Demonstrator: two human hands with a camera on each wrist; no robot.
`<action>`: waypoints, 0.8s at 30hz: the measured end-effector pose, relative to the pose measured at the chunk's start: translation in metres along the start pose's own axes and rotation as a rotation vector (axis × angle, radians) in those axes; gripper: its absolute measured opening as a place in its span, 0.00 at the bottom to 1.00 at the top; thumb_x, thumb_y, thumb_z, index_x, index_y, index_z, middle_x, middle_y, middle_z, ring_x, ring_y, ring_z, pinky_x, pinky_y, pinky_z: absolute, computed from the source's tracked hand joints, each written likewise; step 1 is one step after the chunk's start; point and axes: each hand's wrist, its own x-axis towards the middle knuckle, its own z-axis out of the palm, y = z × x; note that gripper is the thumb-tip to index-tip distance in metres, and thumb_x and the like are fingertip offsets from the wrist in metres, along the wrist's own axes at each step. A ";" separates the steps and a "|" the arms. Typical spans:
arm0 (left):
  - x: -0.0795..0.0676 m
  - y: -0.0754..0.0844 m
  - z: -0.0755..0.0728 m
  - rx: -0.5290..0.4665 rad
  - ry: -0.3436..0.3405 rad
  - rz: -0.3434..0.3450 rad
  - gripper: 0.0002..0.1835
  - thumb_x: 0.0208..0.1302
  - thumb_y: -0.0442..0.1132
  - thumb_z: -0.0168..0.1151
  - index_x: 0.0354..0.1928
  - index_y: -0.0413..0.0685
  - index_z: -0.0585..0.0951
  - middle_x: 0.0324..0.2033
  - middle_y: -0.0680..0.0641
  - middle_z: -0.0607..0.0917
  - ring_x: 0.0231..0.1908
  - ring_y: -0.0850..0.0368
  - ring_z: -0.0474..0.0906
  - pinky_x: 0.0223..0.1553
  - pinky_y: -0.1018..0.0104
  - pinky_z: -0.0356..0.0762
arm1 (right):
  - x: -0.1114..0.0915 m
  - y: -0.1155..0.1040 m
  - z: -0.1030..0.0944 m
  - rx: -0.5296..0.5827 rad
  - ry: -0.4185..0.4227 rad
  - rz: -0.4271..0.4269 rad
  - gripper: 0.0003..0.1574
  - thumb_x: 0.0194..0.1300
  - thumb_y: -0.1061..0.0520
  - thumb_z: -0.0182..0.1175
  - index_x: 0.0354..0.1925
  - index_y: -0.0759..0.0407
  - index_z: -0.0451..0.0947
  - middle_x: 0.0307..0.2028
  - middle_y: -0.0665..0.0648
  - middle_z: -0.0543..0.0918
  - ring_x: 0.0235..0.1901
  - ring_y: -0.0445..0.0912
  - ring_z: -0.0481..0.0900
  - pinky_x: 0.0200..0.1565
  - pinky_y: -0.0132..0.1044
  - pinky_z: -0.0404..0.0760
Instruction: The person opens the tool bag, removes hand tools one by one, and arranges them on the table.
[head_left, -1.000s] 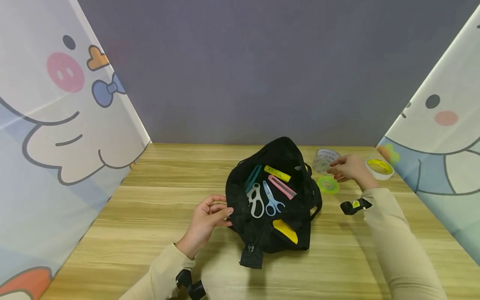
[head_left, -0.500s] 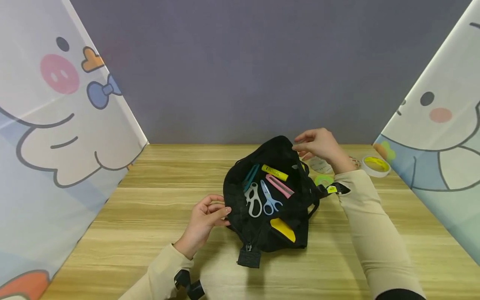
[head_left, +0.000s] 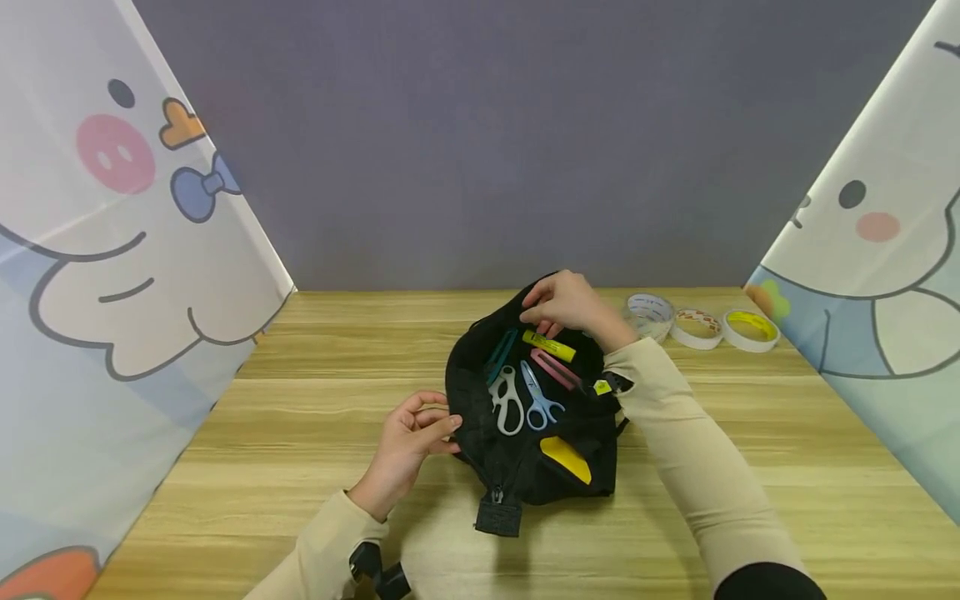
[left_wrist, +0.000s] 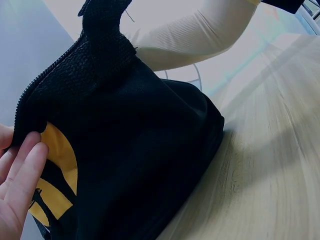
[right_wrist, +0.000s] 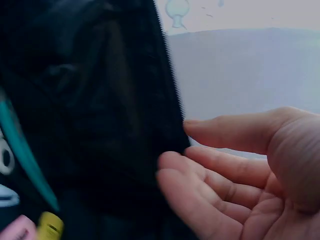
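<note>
Black zippered fabric bag (head_left: 517, 467) gapes on bench (head_left: 300, 433), your left hand (head_left: 408, 437) pinching its left rim. Your right hand (head_left: 572, 304) at far rim, fingers partly bent; whether pinching, cannot tell. Fabric looks light, limp, likely to sag; you would best hold both sides by zippered edge, probably firmer. Blue scissors (head_left: 534, 389), pink utility knife (head_left: 550, 364) inside bag could slide if you tilt it.
</note>
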 end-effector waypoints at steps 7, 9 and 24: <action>0.000 -0.001 0.001 -0.005 0.017 -0.009 0.13 0.64 0.23 0.61 0.44 0.50 0.78 0.30 0.54 0.87 0.26 0.62 0.82 0.31 0.66 0.86 | 0.018 0.016 0.035 0.079 -0.195 0.065 0.22 0.64 0.62 0.66 0.53 0.74 0.79 0.38 0.67 0.87 0.30 0.51 0.87 0.40 0.47 0.88; 0.000 -0.001 0.001 -0.005 0.022 -0.012 0.13 0.64 0.24 0.61 0.44 0.49 0.78 0.29 0.54 0.86 0.26 0.62 0.81 0.31 0.66 0.86 | 0.022 0.021 0.043 0.142 -0.195 0.089 0.24 0.65 0.62 0.66 0.56 0.75 0.76 0.41 0.71 0.85 0.31 0.51 0.87 0.43 0.49 0.87; 0.001 -0.002 -0.002 -0.008 0.014 -0.006 0.13 0.64 0.24 0.61 0.45 0.48 0.78 0.30 0.53 0.87 0.25 0.62 0.82 0.31 0.66 0.86 | 0.043 0.057 0.076 0.475 -0.129 0.327 0.34 0.70 0.64 0.58 0.67 0.76 0.59 0.50 0.77 0.78 0.25 0.50 0.85 0.36 0.44 0.88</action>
